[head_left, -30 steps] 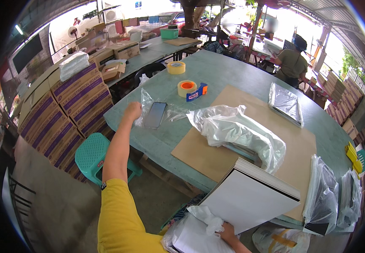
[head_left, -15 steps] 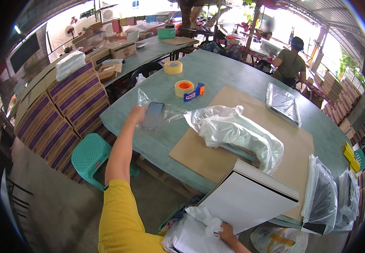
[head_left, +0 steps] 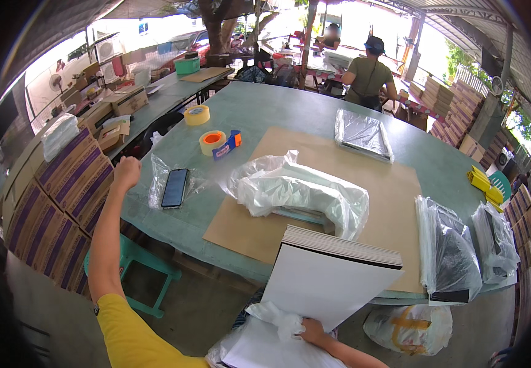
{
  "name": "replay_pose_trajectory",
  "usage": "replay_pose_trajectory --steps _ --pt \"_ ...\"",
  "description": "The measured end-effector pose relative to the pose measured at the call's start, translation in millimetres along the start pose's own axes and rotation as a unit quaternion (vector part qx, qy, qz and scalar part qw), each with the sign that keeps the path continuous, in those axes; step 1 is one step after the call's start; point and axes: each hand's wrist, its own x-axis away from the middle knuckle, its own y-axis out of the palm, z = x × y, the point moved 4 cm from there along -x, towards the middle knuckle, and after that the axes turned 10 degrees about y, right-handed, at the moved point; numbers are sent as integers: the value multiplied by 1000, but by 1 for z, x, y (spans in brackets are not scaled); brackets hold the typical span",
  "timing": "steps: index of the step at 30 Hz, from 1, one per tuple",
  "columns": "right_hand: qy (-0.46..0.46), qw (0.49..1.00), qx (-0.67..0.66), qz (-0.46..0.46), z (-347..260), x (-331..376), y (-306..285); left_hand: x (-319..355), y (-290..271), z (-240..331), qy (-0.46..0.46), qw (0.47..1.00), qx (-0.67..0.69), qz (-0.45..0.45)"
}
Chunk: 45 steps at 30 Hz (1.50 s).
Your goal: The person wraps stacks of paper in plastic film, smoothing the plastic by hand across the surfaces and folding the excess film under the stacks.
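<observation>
My left hand (head_left: 127,173) is raised past the table's left edge, fingers curled into a fist; whatever it may hold is hidden. Close by on the table lie a smartphone (head_left: 174,187) with its screen lit and a crumpled piece of clear plastic (head_left: 158,178). In front of my body, a thick stack of white boards (head_left: 327,285) leans tilted against the near table edge. My right hand (head_left: 312,331) grips a bunched clear plastic bag (head_left: 277,319) at the stack's lower part. Beyond the stack, a crumpled plastic sleeve (head_left: 302,190) rests on a brown cardboard sheet (head_left: 388,208).
Tape rolls (head_left: 196,115) and a blue tape dispenser (head_left: 228,146) sit at the table's far left. Plastic-wrapped dark panels (head_left: 449,251) lie at the right edge. Stacked cartons (head_left: 63,208) and a green stool (head_left: 149,270) stand left. A person (head_left: 369,76) works beyond the table.
My left hand has moved left, away from the phone and the clear plastic. The view has turned to the right. My right hand keeps its grip on the bunched plastic.
</observation>
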Motion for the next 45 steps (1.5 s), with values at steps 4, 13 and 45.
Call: replay_pose_trajectory --steps 4,13,45 --pt "-19 988 -119 -96 34 -19 30 1 -57 56 49 961 269 50" --pt "-192 961 -104 -169 -25 43 -95 8 -106 118 106 947 299 44" --pt "-147 976 -151 -47 14 32 -128 131 -114 130 313 856 335 -237"
